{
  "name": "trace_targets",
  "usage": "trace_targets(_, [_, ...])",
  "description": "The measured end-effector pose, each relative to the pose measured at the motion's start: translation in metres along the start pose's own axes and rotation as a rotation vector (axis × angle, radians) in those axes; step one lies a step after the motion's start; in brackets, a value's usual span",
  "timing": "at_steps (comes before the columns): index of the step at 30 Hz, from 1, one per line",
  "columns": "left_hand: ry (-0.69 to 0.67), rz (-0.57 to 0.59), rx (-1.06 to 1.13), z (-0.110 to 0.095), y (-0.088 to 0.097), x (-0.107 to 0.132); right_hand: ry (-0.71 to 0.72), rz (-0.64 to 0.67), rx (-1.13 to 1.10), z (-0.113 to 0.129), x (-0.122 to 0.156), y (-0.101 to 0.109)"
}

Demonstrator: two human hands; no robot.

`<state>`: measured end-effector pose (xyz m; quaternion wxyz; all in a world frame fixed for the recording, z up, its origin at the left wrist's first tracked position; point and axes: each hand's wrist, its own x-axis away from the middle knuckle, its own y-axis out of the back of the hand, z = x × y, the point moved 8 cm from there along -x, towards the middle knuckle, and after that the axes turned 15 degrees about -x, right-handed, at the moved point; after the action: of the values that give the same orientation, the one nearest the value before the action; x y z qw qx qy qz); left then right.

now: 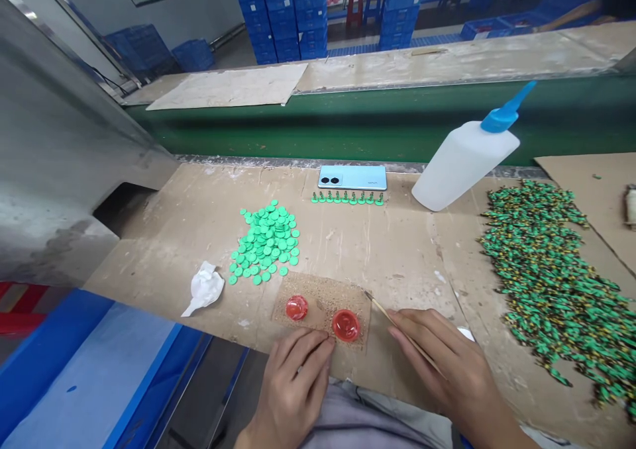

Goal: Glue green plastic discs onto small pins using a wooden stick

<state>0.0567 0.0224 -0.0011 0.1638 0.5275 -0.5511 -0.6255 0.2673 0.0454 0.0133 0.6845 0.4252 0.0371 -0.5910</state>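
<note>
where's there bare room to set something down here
Between the green discs and white bottle, below the row of pieces; also left of the discs, beyond the tissue. Crowded: around the red dishes and the heap at right.

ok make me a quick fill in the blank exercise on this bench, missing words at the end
1. The brush is held in the ____ hand.
2. The number of red dishes on the brown mat is ____.
3. The cap on the white bottle is coloured ____.
4. The piled discs are coloured ____.

Missing words: right; two; blue; green.
</note>
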Motion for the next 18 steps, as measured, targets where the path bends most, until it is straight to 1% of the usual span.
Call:
trace_targets(4, [-0.008, -0.022, 0.024, 0.002, 0.0, 0.002, 0.026, -0.046, 0.054, 0.002, -0.007, 0.0])
trace_targets(6, [-0.017, -0.034, 0.039, 0.003, 0.0, 0.004, 0.032, -0.044, 0.078, -0.001, -0.008, 0.0])
trace_targets(13, [-0.02, -0.043, 0.064, 0.005, 0.0, 0.009, -0.031, 0.031, 0.016, -0.015, -0.002, 0.004])
trace_targets(18, [-0.015, -0.053, 0.087, 0.006, -0.001, 0.008, 0.008, 0.069, 0.101, -0.011, 0.002, 0.003])
